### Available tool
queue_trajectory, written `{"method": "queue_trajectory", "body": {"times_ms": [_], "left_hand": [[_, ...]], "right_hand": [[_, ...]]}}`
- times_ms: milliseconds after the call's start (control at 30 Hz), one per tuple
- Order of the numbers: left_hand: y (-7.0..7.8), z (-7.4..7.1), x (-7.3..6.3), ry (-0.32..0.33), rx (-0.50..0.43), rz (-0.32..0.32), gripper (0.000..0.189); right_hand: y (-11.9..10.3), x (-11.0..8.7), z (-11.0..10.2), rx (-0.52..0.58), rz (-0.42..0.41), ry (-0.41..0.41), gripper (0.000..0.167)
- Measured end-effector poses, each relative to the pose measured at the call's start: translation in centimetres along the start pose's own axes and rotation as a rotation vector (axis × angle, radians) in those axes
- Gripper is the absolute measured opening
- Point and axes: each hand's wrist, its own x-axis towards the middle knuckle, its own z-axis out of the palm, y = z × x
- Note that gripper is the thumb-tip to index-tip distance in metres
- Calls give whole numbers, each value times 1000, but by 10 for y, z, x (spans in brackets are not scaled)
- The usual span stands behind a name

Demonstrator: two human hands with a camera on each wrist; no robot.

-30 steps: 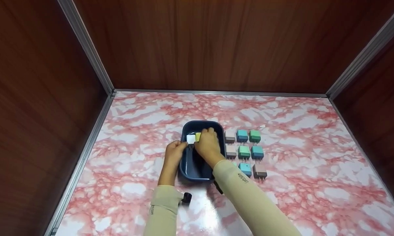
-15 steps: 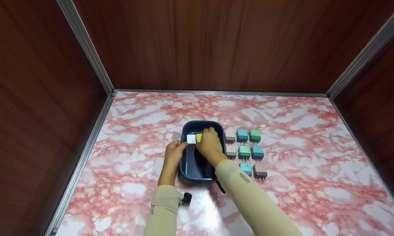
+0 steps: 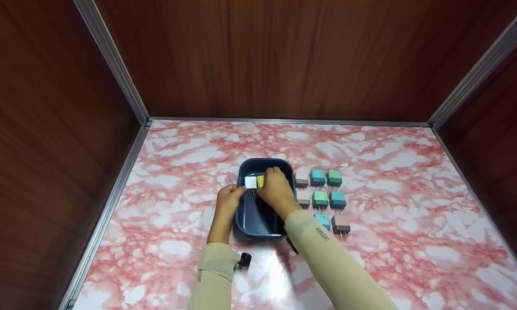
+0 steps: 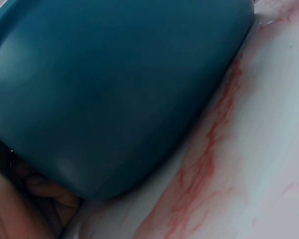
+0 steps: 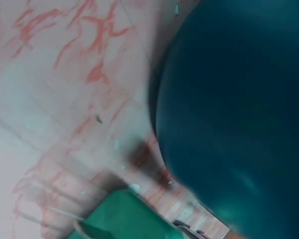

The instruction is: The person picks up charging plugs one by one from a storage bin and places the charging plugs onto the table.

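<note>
A dark blue tub [image 3: 264, 234] stands on the table. My left hand [image 3: 228, 201] grips its left rim, thumb over the edge; in the left wrist view curled fingers [image 4: 52, 191] lie against its outer wall [image 4: 114, 89]. Inside the tub sits a white charger plug [image 3: 250, 182] with metal prongs toward me, close to my left thumb. Right beside it is a yellow plug [image 3: 260, 181], which my right hand [image 3: 277, 189] pinches from the right and mostly covers. The right fingertips are partly hidden.
To the tub's right, several two-tone plugs stand in rows, among them a blue one [image 3: 317, 178], green ones [image 3: 320, 199] and a brown one [image 3: 341, 225]. My right sleeve [image 3: 331, 254] hides part of the front row. Dark wood panels [image 3: 262, 60] enclose the table [image 3: 176, 181].
My right hand and sleeve have shifted slightly to the right, with the yellow plug still at the fingers. A green plug in the front row is now behind the sleeve. The left hand stays put.
</note>
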Motion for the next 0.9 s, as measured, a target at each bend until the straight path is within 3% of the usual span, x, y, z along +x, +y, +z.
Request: {"method": "queue_trajectory", "body": {"times_ms": [267, 700, 900], "left_hand": [[0, 0, 1, -2, -5, -19, 39], [2, 0, -1, -3, -17, -31, 39], [2, -1, 0, -6, -18, -33, 39]], "right_hand": [[4, -2, 1, 4, -42, 23, 37], [6, -3, 3, 21, -9, 29, 44], [5, -5, 1, 9, -52, 60, 39]]}}
